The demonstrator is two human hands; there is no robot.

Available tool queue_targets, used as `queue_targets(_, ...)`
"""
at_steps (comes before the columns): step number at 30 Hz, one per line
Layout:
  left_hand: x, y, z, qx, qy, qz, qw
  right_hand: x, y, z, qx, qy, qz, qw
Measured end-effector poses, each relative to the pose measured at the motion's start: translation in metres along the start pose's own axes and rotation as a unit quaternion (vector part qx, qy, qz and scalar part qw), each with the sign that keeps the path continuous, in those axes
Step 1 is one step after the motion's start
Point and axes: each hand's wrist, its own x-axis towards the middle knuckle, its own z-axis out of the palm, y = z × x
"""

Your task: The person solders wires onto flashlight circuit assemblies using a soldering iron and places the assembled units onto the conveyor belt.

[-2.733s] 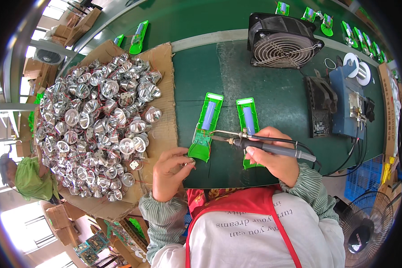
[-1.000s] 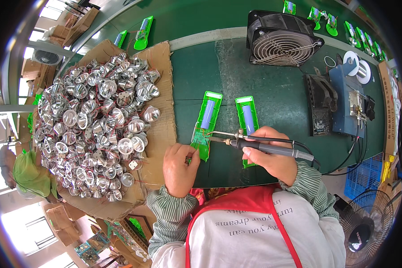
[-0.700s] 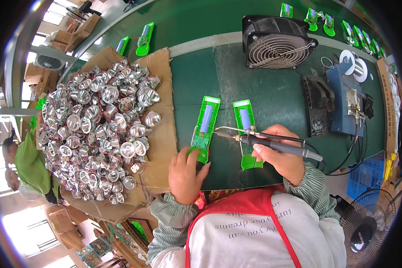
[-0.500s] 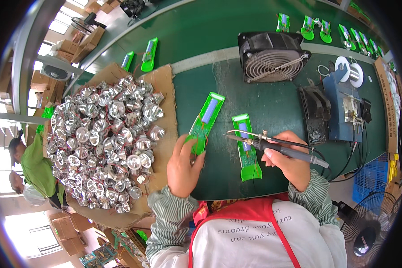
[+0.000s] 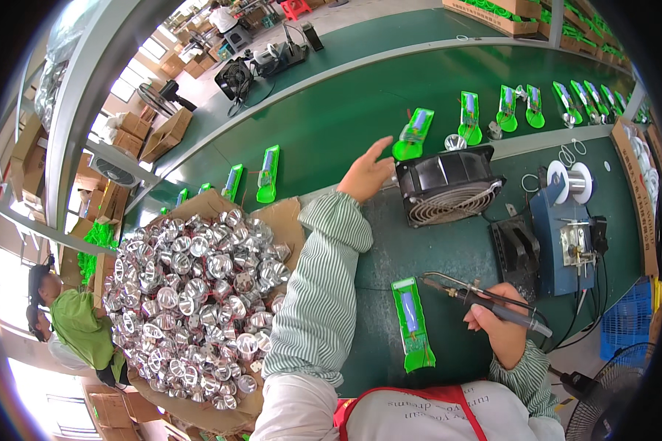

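My left hand (image 5: 371, 173) reaches far out over the back edge of the bench, fingers stretched and nothing in them. Just right of its fingertips lies a green plastic casing (image 5: 413, 136) with a blue battery and circuit board, behind the black fan. In my right hand (image 5: 499, 316) is a soldering iron (image 5: 485, 303) with a grey handle and a thin metal tube along its top; the tip points left. Below and left of that tip, another open green casing (image 5: 412, 323) lies on the bench, its blue cell and small board showing.
A heap of shiny reflector cups (image 5: 191, 301) covers cardboard (image 5: 283, 220) at left. The black fan (image 5: 449, 187) stands at the back of the bench. At right are a blue soldering station (image 5: 559, 235) and a solder spool (image 5: 579, 182). More green casings (image 5: 268, 174) line the green belt (image 5: 331, 125).
My left hand has gone from the near bench to the belt beyond the fan, and the casing it held is gone from the bench. The view has shifted; the iron stays in my right hand.
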Motion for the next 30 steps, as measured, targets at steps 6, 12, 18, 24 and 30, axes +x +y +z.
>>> queue_targets(6,0.017,-0.026,-0.084,0.469,0.219,-0.084,0.852,0.009,0.003,-0.006,0.000,0.002,0.010,1.000)
queue_targets(12,-0.009,-0.055,-0.149,0.516,0.254,-0.409,0.708,0.016,0.005,0.000,-0.004,0.003,0.025,1.000)
queue_targets(18,-0.037,-0.033,-0.144,0.552,0.190,-0.301,0.755,0.012,0.000,0.002,-0.018,-0.014,0.017,1.000)
queue_targets(24,-0.116,0.035,-0.056,0.509,0.165,-0.168,0.828,0.003,0.001,0.001,-0.020,-0.023,0.005,1.000)
queue_targets(30,-0.247,0.094,0.023,0.433,0.114,-0.177,0.876,-0.008,0.002,0.004,-0.005,-0.072,-0.004,0.997)
